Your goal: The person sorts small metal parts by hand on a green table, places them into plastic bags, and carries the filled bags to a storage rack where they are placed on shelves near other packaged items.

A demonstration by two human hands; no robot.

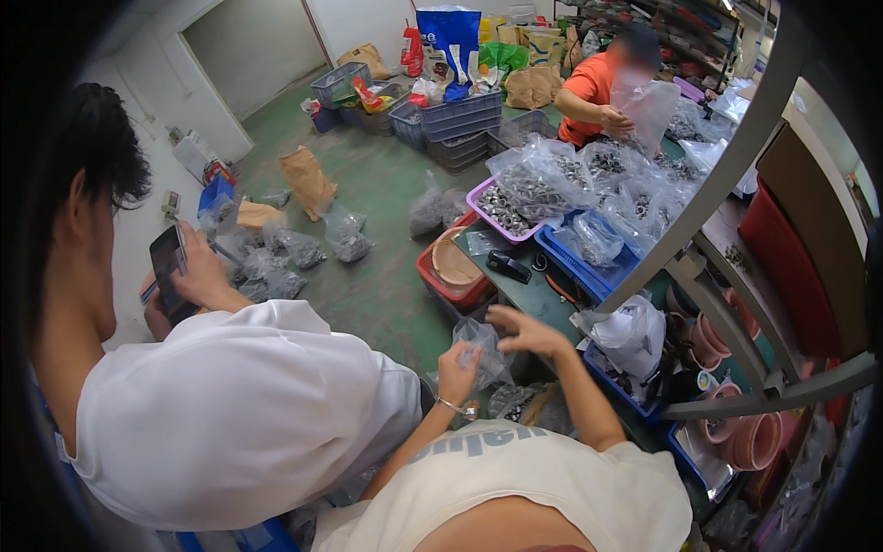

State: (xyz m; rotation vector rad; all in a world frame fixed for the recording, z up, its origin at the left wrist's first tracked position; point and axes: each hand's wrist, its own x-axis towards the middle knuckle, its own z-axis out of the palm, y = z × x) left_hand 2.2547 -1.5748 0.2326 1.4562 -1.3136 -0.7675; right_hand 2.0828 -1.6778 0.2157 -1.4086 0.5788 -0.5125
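A clear plastic bag [492, 354] hangs over the near corner of the green worktable. My left hand [457, 370] is closed on the bag's upper edge, with a bracelet at its wrist. Just right of the bag and slightly above it, my right hand [529, 332] has its fingers apart and bent, with nothing seen in them. The bag looks mostly see-through; whether anything lies inside, I cannot tell. Below my hands, another clear bag [511, 402] with small dark pieces is partly hidden by my arms. A black handheld device [509, 267] rests on the table beyond my right hand.
A pink tray [497, 207] of metal rings and a blue crate [589, 255] with bags stand on the table. A red basin [452, 278] is left of it. A grey metal frame [727, 184] rises at right. One person [239, 414] holds a phone; another [598, 92] handles a bag.
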